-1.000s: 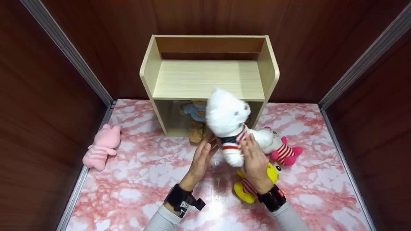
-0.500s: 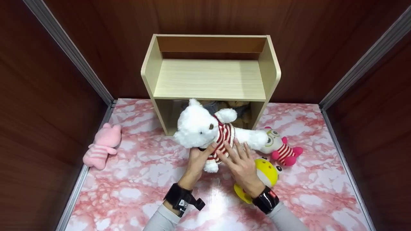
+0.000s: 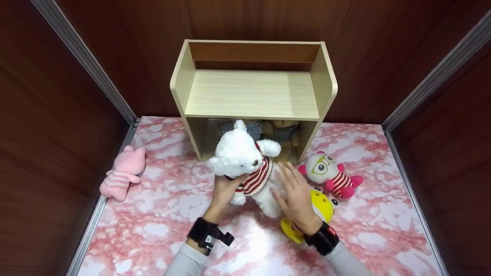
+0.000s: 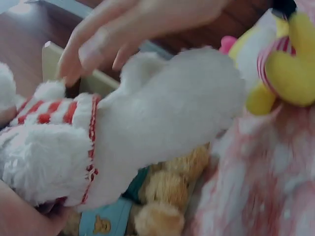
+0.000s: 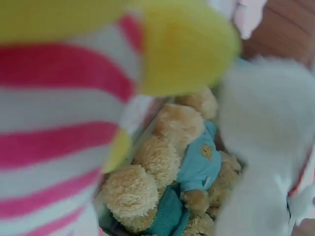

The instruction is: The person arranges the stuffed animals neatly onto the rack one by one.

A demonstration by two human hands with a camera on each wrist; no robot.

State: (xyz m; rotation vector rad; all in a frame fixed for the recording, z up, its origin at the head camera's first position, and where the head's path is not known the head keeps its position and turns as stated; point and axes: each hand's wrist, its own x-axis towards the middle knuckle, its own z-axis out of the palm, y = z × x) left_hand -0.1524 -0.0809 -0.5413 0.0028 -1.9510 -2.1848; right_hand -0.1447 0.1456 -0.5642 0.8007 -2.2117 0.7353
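A white plush bear in a red-striped shirt is held up in front of the shelf's lower compartment, head to the left and legs angled toward the front. My left hand grips its upper body from below, the thumb lying on the shirt. Beside the bear's legs is my right hand, fingers extended; whether they touch the fur is unclear. The left wrist view shows the bear's pale lower body close up, with the right hand above it. Its blurred white fur fills the right side of the right wrist view.
Brown teddy bears in blue and green tops sit inside the wooden shelf. Under the right forearm lies a yellow striped plush. A pink-and-white plush with glasses lies to the right, a pink plush far left.
The white bear has turned over and shifted left, its shirt front now showing and its legs swung toward the front. My right hand has come off its shirt toward its legs.
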